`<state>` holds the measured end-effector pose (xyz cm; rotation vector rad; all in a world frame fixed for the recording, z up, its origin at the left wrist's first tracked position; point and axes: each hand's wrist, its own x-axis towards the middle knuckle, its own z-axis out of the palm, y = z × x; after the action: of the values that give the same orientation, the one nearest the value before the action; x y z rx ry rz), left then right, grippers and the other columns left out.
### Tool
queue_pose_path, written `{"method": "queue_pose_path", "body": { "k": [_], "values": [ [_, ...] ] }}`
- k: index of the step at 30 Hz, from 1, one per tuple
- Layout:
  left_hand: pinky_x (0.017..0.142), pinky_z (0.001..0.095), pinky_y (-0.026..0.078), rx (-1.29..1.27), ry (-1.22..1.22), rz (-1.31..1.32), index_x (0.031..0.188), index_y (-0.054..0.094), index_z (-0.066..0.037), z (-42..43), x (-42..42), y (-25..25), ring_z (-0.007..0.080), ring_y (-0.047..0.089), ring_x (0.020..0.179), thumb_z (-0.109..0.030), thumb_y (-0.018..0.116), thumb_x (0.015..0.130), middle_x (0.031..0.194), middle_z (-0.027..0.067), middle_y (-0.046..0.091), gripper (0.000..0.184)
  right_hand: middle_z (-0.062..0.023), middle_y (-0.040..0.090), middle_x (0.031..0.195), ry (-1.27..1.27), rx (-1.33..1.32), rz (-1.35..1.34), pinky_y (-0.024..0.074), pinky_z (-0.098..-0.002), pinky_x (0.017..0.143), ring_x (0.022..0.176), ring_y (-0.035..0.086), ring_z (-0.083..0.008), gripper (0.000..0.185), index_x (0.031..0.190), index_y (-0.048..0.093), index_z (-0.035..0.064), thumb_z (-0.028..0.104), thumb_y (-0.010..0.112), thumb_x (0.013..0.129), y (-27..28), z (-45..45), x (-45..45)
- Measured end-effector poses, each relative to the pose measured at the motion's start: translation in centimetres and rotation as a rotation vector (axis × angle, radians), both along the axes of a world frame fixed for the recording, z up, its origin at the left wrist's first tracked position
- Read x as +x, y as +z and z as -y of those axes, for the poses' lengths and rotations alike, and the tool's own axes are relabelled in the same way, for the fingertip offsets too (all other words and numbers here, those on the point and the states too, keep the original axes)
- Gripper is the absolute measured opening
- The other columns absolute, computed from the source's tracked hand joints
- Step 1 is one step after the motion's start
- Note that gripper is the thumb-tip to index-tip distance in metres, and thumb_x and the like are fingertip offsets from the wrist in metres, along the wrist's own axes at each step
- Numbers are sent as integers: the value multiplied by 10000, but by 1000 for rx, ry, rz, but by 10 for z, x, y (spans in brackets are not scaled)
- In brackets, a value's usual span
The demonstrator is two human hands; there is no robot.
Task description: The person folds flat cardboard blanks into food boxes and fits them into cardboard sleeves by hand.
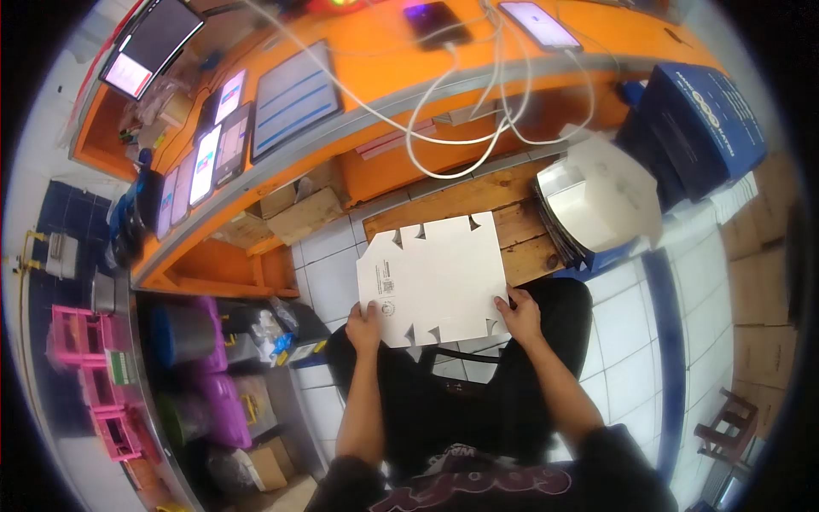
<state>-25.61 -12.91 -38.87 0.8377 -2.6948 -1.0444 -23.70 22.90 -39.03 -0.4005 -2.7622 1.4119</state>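
A flat white cardboard box blank lies across my lap, with dark notches along its top and bottom edges and small black print on its left side. My left hand grips its lower left edge, thumb on top. At the lower right edge my right hand pinches the same sheet, thumb on the face and fingers partly hidden. Just beyond the blank is a wooden bench. On the bench's right end, a folded white box rests on a stack of flat pieces.
Ahead stands an orange counter holding phones, a tablet and looping white cables. A blue carton is at the right. Shelves with purple bins stand left. A small stool sits on the tiled floor.
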Motion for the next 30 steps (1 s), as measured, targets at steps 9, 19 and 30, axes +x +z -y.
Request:
{"method": "queue_pose_path", "body": {
  "k": [9, 19, 30],
  "values": [
    [892, 478, 533, 54, 86, 78, 1202, 688, -53, 2, 3, 6, 429, 691, 1006, -472, 658, 924, 1042, 242, 725, 504, -221, 690, 1169, -21, -78, 60, 534, -372, 883, 1017, 695, -319, 446, 1260, 673, 11, 248, 744, 888, 12, 5, 0],
    [859, 341, 525, 193, 141, 11, 1148, 673, 65, 12, -1, -6, 236, 703, 926, -332, 680, 946, 1008, 168, 743, 445, -223, 694, 1121, -132, -176, 6, 524, -374, 891, 976, 674, -285, 355, 1145, 700, -17, 224, 735, 886, -4, 3, -5],
    [830, 293, 495, 731, 19, -123, 1233, 551, 37, 27, 16, 39, 144, 600, 911, -235, 685, 977, 1071, 77, 653, 397, -77, 643, 1294, 254, -995, 295, 406, -355, 1079, 1201, 563, -182, 513, 1366, 569, -14, 54, 733, 885, 83, -12, -7]
  ]
}}
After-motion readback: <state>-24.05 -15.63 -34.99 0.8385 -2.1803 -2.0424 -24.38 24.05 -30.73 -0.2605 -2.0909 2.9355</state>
